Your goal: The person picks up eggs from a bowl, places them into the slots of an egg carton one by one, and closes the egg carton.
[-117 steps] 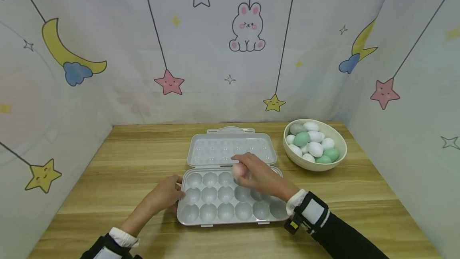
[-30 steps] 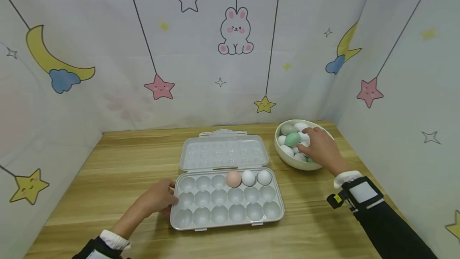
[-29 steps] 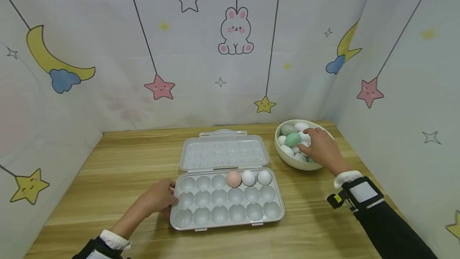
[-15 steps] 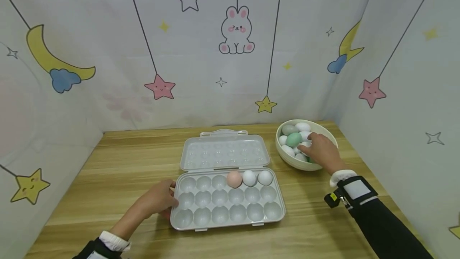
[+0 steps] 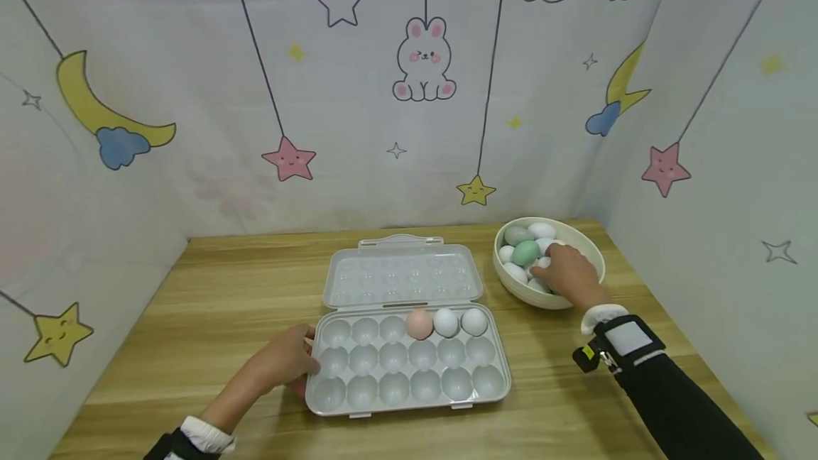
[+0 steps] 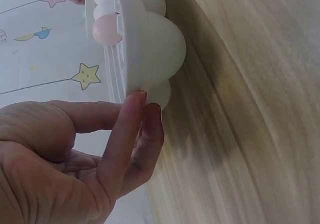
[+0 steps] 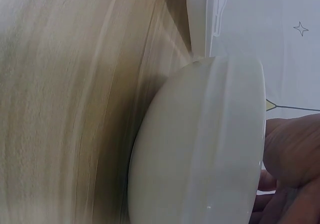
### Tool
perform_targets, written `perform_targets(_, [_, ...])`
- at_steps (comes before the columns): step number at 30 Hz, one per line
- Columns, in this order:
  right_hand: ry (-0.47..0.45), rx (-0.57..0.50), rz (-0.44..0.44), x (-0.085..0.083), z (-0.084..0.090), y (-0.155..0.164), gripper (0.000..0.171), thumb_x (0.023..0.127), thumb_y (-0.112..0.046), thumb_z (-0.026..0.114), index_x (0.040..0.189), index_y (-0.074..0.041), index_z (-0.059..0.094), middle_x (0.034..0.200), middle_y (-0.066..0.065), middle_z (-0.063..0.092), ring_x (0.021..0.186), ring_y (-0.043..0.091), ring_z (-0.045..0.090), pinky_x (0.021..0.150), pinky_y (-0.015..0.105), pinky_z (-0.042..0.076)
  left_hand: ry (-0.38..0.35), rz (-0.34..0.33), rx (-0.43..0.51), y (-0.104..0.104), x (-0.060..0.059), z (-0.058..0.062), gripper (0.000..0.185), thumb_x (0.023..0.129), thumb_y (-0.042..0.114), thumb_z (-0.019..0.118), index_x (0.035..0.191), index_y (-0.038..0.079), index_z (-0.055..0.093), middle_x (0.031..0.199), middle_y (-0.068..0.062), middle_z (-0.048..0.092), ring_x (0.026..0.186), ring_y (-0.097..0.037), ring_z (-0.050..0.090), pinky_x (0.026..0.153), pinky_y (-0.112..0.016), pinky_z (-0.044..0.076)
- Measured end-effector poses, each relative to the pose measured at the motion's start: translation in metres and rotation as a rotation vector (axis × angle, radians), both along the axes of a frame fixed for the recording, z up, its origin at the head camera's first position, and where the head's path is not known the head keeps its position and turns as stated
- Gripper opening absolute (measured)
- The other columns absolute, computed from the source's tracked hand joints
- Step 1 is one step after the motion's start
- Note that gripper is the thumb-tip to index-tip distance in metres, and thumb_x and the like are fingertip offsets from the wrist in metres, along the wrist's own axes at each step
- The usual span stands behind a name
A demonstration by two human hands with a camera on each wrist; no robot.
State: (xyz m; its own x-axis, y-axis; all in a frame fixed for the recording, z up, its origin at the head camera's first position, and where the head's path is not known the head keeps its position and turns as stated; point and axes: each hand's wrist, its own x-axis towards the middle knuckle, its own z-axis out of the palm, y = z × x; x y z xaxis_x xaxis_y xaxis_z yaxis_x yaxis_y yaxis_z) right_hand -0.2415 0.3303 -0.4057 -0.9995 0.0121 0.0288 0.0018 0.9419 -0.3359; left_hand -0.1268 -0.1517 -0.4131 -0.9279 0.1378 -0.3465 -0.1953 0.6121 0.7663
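A translucent white egg box lies with its lid folded back on the wooden table. A pinkish egg and two white eggs, one of them a white egg in the corner, fill the right half of its back row. My left hand pinches the box's left rim between thumb and fingers, as the left wrist view also shows on the box edge. My right hand reaches into the cream bowl around a white egg. The bowl wall hides part of these fingers in the right wrist view.
Several white, green and grey eggs, among them a green egg, lie in the bowl at the table's back right. A patterned curtain stands behind the wooden table and along both sides.
Since the oldest frame, the pinkish egg has left my right hand for the back row, and that hand has moved right into the bowl. Lately its fingers have shifted slightly. My left hand keeps its hold.
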Motion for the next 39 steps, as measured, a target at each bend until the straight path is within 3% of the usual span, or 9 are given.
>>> perform_targets(19, [-0.015, -0.015, -0.005, 0.003, 0.006, -0.003, 0.036, 0.09, -0.023, 0.073, 0.101, 0.01, 0.066, 0.089, 0.018, 0.064, 0.077, 0.031, 0.057, 0.065, 0.046, 0.051, 0.009, -0.005, -0.02, -0.001, 0.0, 0.001, 0.035, 0.083, -0.014, 0.065, 0.116, -0.016, 0.055, 0.087, -0.015, 0.062, 0.065, -0.025, 0.066, 0.049, -0.036, 0.063])
perform_targets(24, [-0.004, 0.004, 0.001, 0.007, 0.016, -0.002, 0.05, 0.09, -0.022, 0.073, 0.117, 0.019, 0.062, 0.11, 0.033, 0.066, 0.093, 0.044, 0.064, 0.079, 0.057, 0.057, 0.01, -0.013, -0.035, -0.002, -0.001, 0.001, 0.034, 0.083, -0.013, 0.065, 0.115, -0.015, 0.054, 0.088, -0.015, 0.062, 0.067, -0.025, 0.066, 0.05, -0.036, 0.063])
perform_targets(29, [0.015, 0.016, 0.008, 0.013, 0.031, -0.003, 0.055, 0.092, -0.023, 0.072, 0.124, 0.02, 0.059, 0.123, 0.038, 0.061, 0.107, 0.051, 0.061, 0.09, 0.063, 0.054, 0.001, -0.012, -0.042, -0.003, 0.0, 0.002, 0.034, 0.084, -0.013, 0.065, 0.115, -0.015, 0.054, 0.087, -0.015, 0.062, 0.064, -0.025, 0.066, 0.049, -0.036, 0.062])
perform_targets(39, [0.052, -0.094, 0.052, 0.034, 0.078, -0.011, 0.053, 0.094, -0.023, 0.072, 0.125, 0.017, 0.057, 0.116, 0.033, 0.062, 0.097, 0.041, 0.059, 0.081, 0.056, 0.056, -0.004, -0.004, -0.029, -0.004, 0.0, 0.0, 0.037, 0.083, -0.014, 0.065, 0.118, -0.015, 0.054, 0.09, -0.016, 0.061, 0.068, -0.024, 0.066, 0.05, -0.035, 0.063])
